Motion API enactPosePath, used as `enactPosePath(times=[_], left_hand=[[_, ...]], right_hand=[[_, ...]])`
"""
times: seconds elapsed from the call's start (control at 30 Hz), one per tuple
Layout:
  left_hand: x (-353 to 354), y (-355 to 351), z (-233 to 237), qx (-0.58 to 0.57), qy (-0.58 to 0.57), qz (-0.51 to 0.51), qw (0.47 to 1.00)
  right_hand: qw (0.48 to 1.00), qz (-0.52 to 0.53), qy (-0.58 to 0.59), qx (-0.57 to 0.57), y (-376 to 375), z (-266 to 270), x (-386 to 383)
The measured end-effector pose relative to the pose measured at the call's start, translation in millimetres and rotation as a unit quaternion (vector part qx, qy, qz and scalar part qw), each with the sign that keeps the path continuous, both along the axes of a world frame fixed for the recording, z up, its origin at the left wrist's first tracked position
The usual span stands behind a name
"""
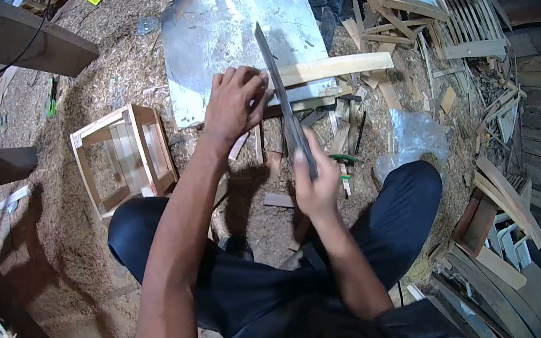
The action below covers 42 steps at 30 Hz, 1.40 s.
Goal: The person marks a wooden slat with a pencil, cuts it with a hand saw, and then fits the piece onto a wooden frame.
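Note:
My right hand (pixel 316 179) is closed around the near end of a handsaw (pixel 276 77), whose long dark blade is seen almost edge-on and points away from me. The blade crosses a pale wooden strip (pixel 339 66) close to the strip's left end. My left hand (pixel 236 103) is just left of the blade, its fingers bent and pressed down at that end of the strip. Their grip partly hides the wood there. Beneath the strip lies a scuffed, whitish board (pixel 197 54). My right hand is slightly blurred.
A small wooden frame box (pixel 138 147) stands left of my knee. Offcuts and a clear plastic bag (pixel 413 140) lie on the shavings-covered ground. Slatted wooden frames (pixel 472 20) are at the right, with curved wooden pieces (pixel 510 203) lower down. A thick beam (pixel 28 44) juts in upper left.

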<state>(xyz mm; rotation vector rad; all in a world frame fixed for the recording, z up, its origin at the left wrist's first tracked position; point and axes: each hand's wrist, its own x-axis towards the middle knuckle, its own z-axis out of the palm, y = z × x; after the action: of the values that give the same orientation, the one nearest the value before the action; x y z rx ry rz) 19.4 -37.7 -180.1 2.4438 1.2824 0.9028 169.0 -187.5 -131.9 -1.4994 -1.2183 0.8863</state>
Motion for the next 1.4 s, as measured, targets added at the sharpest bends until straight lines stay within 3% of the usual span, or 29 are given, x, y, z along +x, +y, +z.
enactPosePath(times=[0.1,0.17,0.2,0.3,0.37,0.43,0.47,0.57,0.6,0.7,0.73,0.83,1.07,1.4], left_hand=[[-0.3,-2.5,0.2,0.007,-0.010,-0.006,1.000],[0.2,-2.3,-4.2,-0.005,-0.008,0.003,1.000],[0.4,-4.6,-5.8,-0.005,-0.009,0.002,1.000],[-0.3,-3.0,-4.1,-0.034,-0.003,0.017,0.999],[0.4,-3.9,-3.0,-0.005,-0.017,0.021,1.000],[0.5,-4.8,-4.2,-0.017,-0.020,0.026,0.999],[0.1,-4.7,-5.9,-0.011,-0.013,0.024,1.000],[-1.2,-4.5,-6.2,-0.005,-0.005,0.018,1.000],[-1.5,-5.2,-6.0,-0.005,-0.006,0.014,1.000],[-1.7,-5.4,-4.3,-0.019,-0.010,0.017,1.000],[-2.0,-5.0,-3.6,-0.018,-0.010,0.018,1.000],[-2.5,-4.3,-4.2,-0.032,-0.019,0.019,0.999],[-4.5,-4.8,-3.5,-0.010,-0.009,0.008,1.000],[-2.7,-3.8,2.3,-0.031,0.003,0.005,0.999]], right_hand=[[1.000,-0.001,-0.001,0.002,33.3,-2.7,1.7],[0.992,0.001,0.117,0.041,38.1,10.7,5.8],[0.990,0.024,0.097,0.104,35.5,24.1,8.6],[0.991,0.037,0.084,0.100,17.1,57.9,11.3],[0.992,-0.002,0.056,0.113,13.6,37.9,13.5],[0.994,-0.026,0.086,0.056,6.9,25.5,14.7],[0.997,-0.041,0.036,0.051,-0.1,7.1,16.4],[0.998,-0.026,0.063,0.006,-17.0,-0.8,13.8],[0.997,-0.021,-0.010,0.073,-15.4,-5.9,12.1],[0.998,-0.014,-0.020,0.059,-19.6,-12.6,6.3],[0.992,-0.017,-0.052,0.114,-15.9,-19.4,4.2],[0.999,0.001,0.009,0.033,-22.0,-15.6,1.2],[0.998,0.011,-0.010,0.055,-15.0,-21.9,4.9],[0.999,0.016,0.030,-0.014,-40.8,-8.5,4.9]])
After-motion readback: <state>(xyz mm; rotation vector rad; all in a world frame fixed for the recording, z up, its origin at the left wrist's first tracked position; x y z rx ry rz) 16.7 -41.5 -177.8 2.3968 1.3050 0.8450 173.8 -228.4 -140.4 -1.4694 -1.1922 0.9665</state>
